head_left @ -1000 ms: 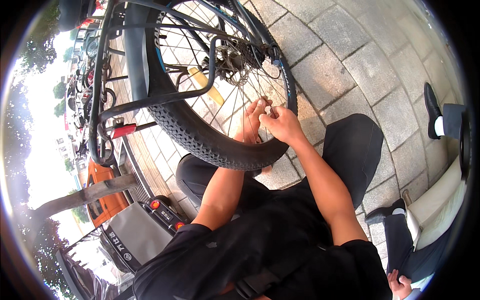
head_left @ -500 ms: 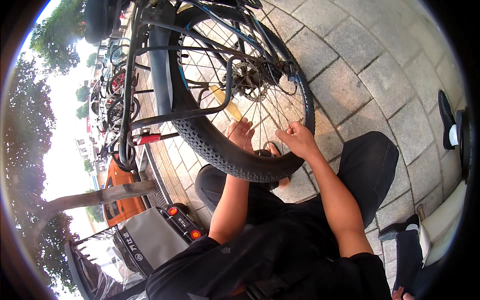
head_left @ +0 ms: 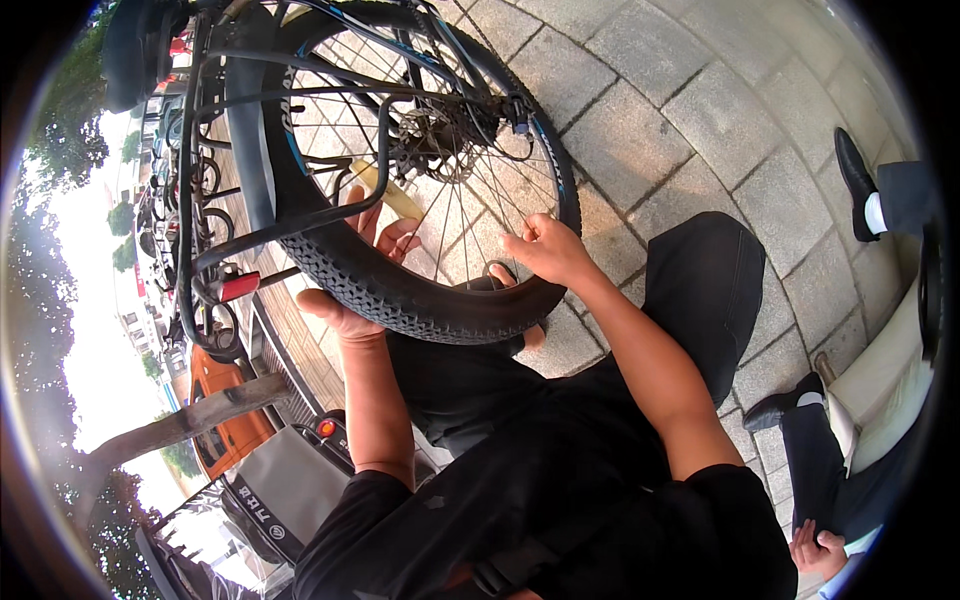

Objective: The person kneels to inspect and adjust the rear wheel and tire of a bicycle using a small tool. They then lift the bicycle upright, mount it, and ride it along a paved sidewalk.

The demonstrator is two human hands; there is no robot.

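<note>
A bicycle's rear wheel stands before me, with a knobbly black tyre and thin spokes around a hub with a brake disc. My left hand reaches behind the tyre's near left side. Its thumb sticks out on the outer side, while its spread fingers show through the spokes. Inside the rim on the right, my right hand has curled fingers, with thumb and forefinger pinched at a spoke. Beyond the spokes, near the left fingertips, a long pale yellow piece shows; whether anything touches it I cannot tell.
A black rack frame with a red reflector runs left of the wheel. Grey paving surrounds it. At right stand a black shoe and a seated person's clasped hands. A grey-backed vehicle is behind left.
The view has shifted, so the wheel appears farther left. My left hand has slid left along the tyre and spread its thumb outside it. My right hand stays at the spokes.
</note>
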